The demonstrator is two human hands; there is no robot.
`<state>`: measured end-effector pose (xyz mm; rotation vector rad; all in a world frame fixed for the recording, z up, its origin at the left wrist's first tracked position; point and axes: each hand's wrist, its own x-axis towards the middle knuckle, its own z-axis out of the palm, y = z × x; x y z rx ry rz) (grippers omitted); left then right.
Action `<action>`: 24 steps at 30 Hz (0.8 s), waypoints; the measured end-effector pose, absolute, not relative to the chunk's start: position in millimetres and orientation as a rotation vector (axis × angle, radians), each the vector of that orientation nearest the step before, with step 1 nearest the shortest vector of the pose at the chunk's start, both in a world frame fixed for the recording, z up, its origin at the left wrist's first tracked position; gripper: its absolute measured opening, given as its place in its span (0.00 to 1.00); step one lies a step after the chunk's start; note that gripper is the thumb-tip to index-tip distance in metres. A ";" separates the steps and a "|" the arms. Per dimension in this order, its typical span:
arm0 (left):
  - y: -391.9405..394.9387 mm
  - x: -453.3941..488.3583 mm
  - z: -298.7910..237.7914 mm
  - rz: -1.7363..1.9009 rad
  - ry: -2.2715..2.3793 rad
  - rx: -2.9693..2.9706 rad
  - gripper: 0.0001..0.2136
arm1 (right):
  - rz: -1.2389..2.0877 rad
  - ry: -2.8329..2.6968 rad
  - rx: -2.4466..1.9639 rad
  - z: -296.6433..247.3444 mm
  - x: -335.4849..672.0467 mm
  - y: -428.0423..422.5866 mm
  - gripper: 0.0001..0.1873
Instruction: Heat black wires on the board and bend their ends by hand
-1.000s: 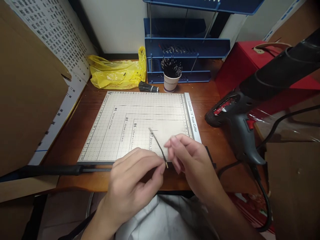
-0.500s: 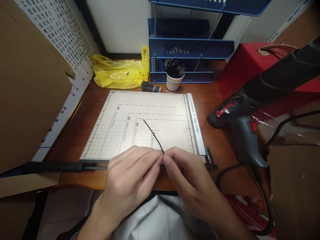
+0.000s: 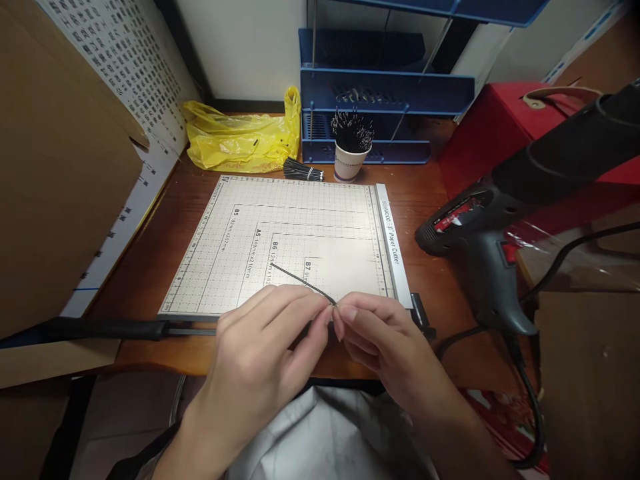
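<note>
A thin black wire (image 3: 303, 281) slants up and left from between my hands, above the front part of the paper cutter board (image 3: 210, 260). My left hand (image 3: 265, 340) is closed, with thumb and forefinger pinching the wire near its lower right end. Fingertips of my right hand (image 3: 385, 340) are pinched at that same end, touching or almost touching the left ones. What lies exactly between the fingertips is too small to make out.
Behind the board stand a paper cup (image 3: 349, 164) full of black wires, a tied wire bundle (image 3: 303, 170), a yellow plastic bag (image 3: 235, 143) and a blue rack (image 3: 390, 93). A heat gun (image 3: 495, 247) stands at right beside a red box (image 3: 500, 120). The cutter's handle (image 3: 110, 329) sticks out left.
The wire has swung down to the left and lies flatter. My right hand's fingers have shifted slightly right and curled differently. The camera view has shifted a little.
</note>
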<state>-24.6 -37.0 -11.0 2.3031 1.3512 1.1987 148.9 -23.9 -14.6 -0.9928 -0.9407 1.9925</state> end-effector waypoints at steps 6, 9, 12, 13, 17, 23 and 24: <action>-38.2 -21.9 -11.9 1.216 1.313 2.249 0.07 | 2.165 -0.793 -0.903 -15.1 149.6 -22.9 0.18; -40.1 -22.7 -12.6 1.176 1.328 2.285 0.07 | 2.175 -0.802 -0.879 -14.7 149.4 -22.8 0.17; -42.5 -23.7 -11.8 1.127 1.323 2.348 0.08 | 2.123 -0.853 -0.904 -15.3 149.0 -23.9 0.17; -43.4 -23.9 -11.2 1.116 1.322 2.369 0.08 | 2.088 -0.883 -0.923 -15.5 148.9 -24.8 0.17; -45.6 -24.2 -8.4 1.069 1.332 2.432 0.08 | 1.782 -1.207 -1.042 -14.0 150.3 -29.0 0.16; -45.1 -23.2 -8.9 1.035 1.334 2.454 0.07 | 1.105 -1.787 -1.234 -11.0 155.4 -33.0 0.09; -44.8 -22.8 -8.7 1.029 1.337 2.453 0.07 | 1.028 -1.835 -1.238 -11.2 155.5 -33.4 0.08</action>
